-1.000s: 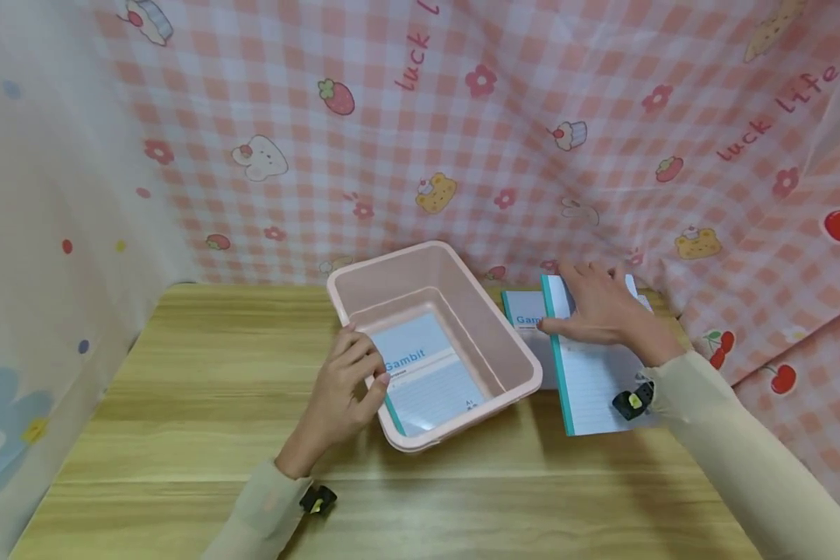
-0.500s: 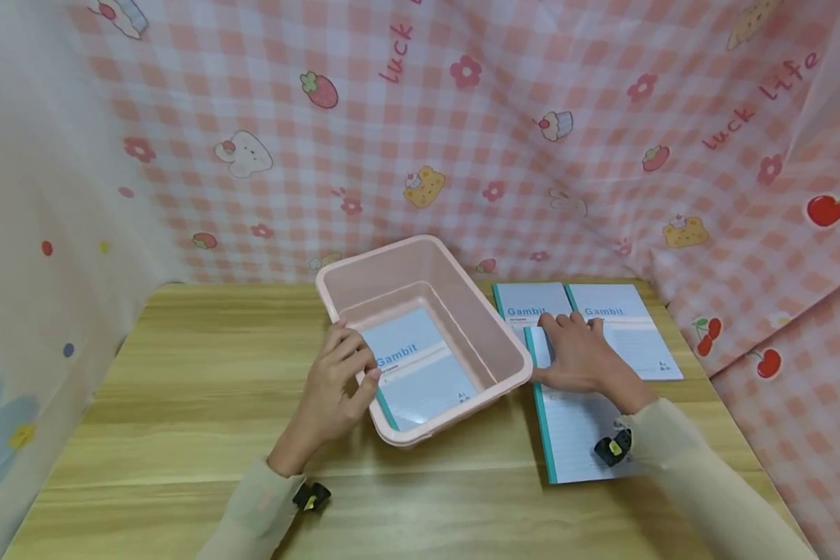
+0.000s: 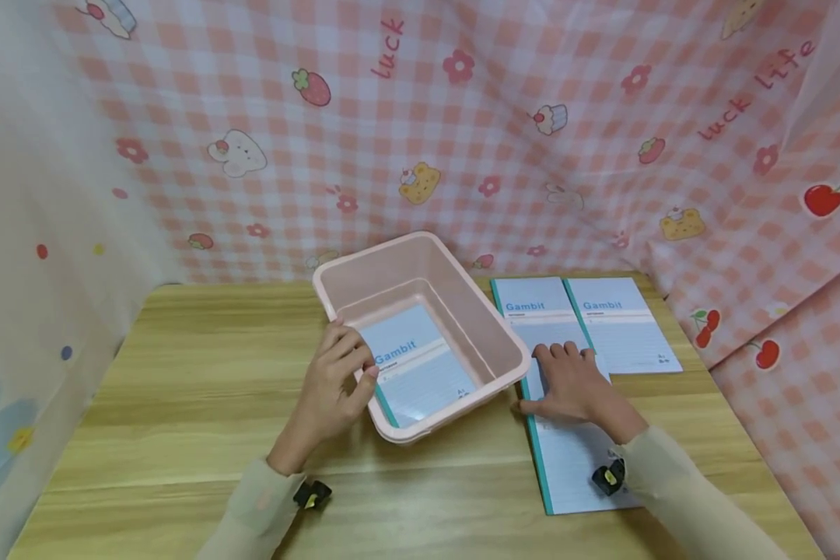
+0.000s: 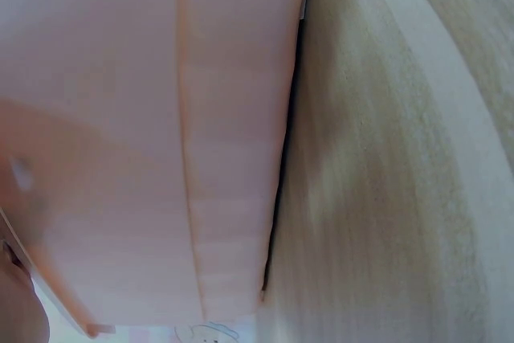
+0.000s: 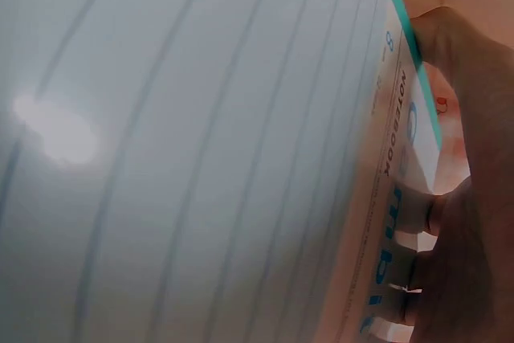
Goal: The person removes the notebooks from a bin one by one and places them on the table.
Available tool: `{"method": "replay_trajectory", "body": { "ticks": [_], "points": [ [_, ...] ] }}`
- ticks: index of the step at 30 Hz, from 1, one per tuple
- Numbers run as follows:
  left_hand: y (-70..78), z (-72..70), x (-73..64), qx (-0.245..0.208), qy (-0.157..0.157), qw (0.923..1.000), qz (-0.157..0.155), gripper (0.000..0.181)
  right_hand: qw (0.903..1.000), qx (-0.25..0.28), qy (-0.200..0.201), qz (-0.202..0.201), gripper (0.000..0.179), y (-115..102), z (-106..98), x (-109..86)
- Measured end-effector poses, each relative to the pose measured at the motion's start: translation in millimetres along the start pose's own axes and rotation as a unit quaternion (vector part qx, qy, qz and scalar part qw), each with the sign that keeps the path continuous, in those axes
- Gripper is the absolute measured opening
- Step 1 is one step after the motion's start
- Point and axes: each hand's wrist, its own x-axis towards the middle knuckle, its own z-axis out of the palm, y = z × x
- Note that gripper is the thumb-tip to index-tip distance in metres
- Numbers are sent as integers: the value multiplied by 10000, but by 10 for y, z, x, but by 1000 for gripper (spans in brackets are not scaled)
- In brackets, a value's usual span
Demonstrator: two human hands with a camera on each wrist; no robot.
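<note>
One notebook gripped by right fingers, left fingers holding a pink bin

A pink plastic bin sat turned crooked, its rim held by the left hand, with a blue-and-white Gambit notebook flat inside. The right hand held a green-edged notebook across its top part, near two more flat ones.
</note>
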Motion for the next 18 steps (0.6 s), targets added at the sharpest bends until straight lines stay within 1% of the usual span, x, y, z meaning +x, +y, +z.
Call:
{"method": "replay_trajectory", "body": {
  "ticks": [4, 8, 18],
  "points": [
    [-1, -2, 3, -37, -38, 10000, -19, 17, 10000, -22, -41, 54, 97, -6, 63, -65],
    [-2, -7, -4, -25, -51, 10000, -53, 18, 10000, -25, -11, 22, 100, -26, 105, -118],
    [2, -11, 2, -6, -75, 9999, -86, 16, 9997, 64, 191, -164, 98, -47, 116, -213]
  ]
}}
